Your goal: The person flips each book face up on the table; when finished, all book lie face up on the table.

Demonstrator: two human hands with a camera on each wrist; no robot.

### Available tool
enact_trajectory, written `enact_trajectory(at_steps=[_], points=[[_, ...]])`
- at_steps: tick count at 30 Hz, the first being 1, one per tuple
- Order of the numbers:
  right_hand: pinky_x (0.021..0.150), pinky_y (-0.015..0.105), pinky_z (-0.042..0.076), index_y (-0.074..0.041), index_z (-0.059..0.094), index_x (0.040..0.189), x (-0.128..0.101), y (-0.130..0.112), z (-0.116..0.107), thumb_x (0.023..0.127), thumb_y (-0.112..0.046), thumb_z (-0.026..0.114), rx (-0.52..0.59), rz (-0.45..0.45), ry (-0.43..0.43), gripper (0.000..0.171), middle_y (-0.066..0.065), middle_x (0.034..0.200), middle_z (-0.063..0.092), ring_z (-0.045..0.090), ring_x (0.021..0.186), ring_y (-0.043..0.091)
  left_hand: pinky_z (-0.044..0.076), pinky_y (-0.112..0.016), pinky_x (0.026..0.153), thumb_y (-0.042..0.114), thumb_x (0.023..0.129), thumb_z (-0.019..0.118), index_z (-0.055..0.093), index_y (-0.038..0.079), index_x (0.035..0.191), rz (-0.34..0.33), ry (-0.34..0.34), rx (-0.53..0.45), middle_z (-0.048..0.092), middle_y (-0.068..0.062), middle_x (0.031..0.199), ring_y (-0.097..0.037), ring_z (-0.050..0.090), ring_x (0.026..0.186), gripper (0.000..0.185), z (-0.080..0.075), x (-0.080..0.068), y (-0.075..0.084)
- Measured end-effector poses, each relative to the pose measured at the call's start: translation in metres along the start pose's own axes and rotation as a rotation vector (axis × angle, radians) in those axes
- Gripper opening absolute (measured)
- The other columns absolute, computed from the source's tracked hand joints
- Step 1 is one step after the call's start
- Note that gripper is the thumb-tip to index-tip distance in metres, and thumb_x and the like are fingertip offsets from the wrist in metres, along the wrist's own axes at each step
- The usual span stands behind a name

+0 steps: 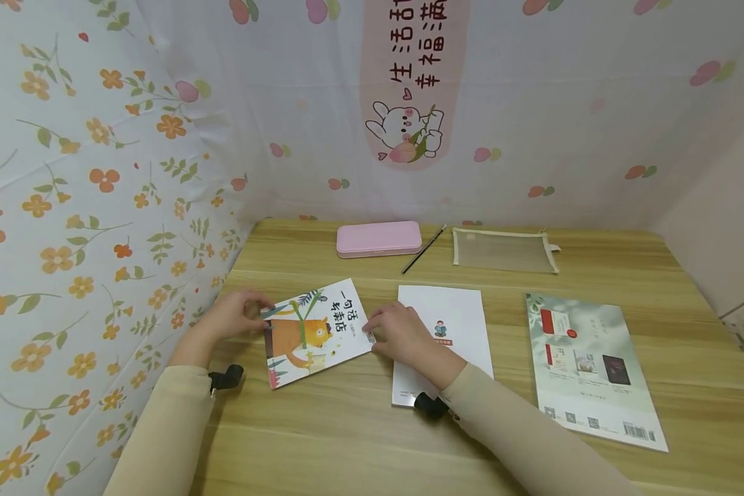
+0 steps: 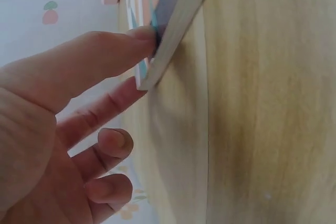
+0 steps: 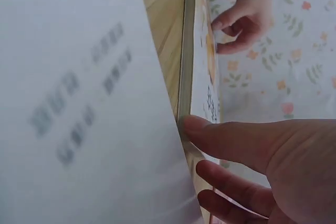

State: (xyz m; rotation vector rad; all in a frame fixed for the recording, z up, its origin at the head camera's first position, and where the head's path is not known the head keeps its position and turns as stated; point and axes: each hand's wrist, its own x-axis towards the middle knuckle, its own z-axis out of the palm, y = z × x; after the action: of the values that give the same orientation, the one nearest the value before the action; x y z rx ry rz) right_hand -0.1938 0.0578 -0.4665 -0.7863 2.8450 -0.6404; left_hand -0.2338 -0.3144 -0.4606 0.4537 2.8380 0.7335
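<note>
A picture book (image 1: pixel 310 337) with an orange animal on its white cover lies turned at an angle on the left of the table. My left hand (image 1: pixel 231 318) pinches its left edge near the far corner; in the left wrist view the thumb (image 2: pixel 118 48) is against the book and the other fingers are spread below. On the opposite edge, my right hand (image 1: pixel 406 337) holds the near right corner, its thumb (image 3: pixel 202 129) on the book's edge. Beneath the right forearm is a white booklet (image 1: pixel 471 310), partly hidden.
A pale green magazine (image 1: pixel 589 372) lies at the right. Along the back are a pink pencil case (image 1: pixel 378 238), a dark pencil (image 1: pixel 424 249) and a mesh zip pouch (image 1: pixel 502 251). Printed cloth hangs behind and on the left of the wooden table (image 1: pixel 297 441).
</note>
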Motion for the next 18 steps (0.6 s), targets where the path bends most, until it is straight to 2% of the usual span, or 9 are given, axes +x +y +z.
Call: enact_trajectory(at_steps=[7, 10, 13, 16, 18], points=[[0.098, 0.054, 0.048, -0.019, 0.081, 0.112, 0.007, 0.005, -0.003, 0.084, -0.017, 0.086, -0.006, -0.003, 0.014, 0.029, 0.003, 0.123, 0.074, 0.062, 0.121, 0.032, 0.037, -0.068, 0.111, 0.011, 0.082, 0.086, 0.075, 0.012, 0.118, -0.001, -0.019, -0.007, 0.062, -0.025, 0.137, -0.053, 0.049, 0.135, 0.038, 0.000, -0.006, 0.004], [0.100, 0.053, 0.048, -0.020, 0.080, 0.114, 0.010, 0.006, -0.004, 0.086, -0.016, 0.084, -0.020, -0.008, 0.005, 0.029, 0.003, 0.125, 0.074, 0.062, 0.122, 0.032, 0.044, -0.064, 0.105, 0.013, 0.081, 0.088, 0.075, 0.012, 0.119, 0.011, -0.024, 0.000, 0.065, -0.021, 0.131, -0.047, 0.056, 0.127, 0.040, 0.000, -0.010, 0.004], [0.099, 0.053, 0.048, -0.020, 0.080, 0.115, 0.014, 0.007, -0.004, 0.086, -0.014, 0.083, -0.045, -0.014, 0.009, 0.029, 0.004, 0.124, 0.075, 0.063, 0.121, 0.032, 0.052, -0.050, 0.089, 0.013, 0.079, 0.089, 0.075, 0.012, 0.118, 0.024, -0.032, -0.003, 0.068, -0.015, 0.121, -0.034, 0.063, 0.104, 0.042, 0.001, -0.013, 0.003], [0.097, 0.052, 0.049, -0.020, 0.080, 0.116, 0.018, 0.008, -0.004, 0.087, -0.011, 0.081, -0.069, -0.010, 0.020, 0.030, 0.004, 0.123, 0.075, 0.064, 0.118, 0.032, 0.050, -0.035, 0.073, 0.014, 0.077, 0.090, 0.075, 0.010, 0.114, 0.041, -0.032, -0.011, 0.070, -0.011, 0.109, -0.022, 0.059, 0.083, 0.041, 0.001, -0.014, 0.004], [0.096, 0.051, 0.049, -0.021, 0.080, 0.116, 0.021, 0.009, -0.006, 0.088, -0.009, 0.080, -0.080, 0.000, 0.028, 0.030, 0.004, 0.122, 0.075, 0.065, 0.116, 0.032, 0.046, -0.030, 0.067, 0.014, 0.076, 0.090, 0.075, 0.009, 0.112, 0.044, -0.035, -0.025, 0.069, -0.010, 0.103, -0.016, 0.054, 0.074, 0.040, 0.001, -0.015, 0.006]])
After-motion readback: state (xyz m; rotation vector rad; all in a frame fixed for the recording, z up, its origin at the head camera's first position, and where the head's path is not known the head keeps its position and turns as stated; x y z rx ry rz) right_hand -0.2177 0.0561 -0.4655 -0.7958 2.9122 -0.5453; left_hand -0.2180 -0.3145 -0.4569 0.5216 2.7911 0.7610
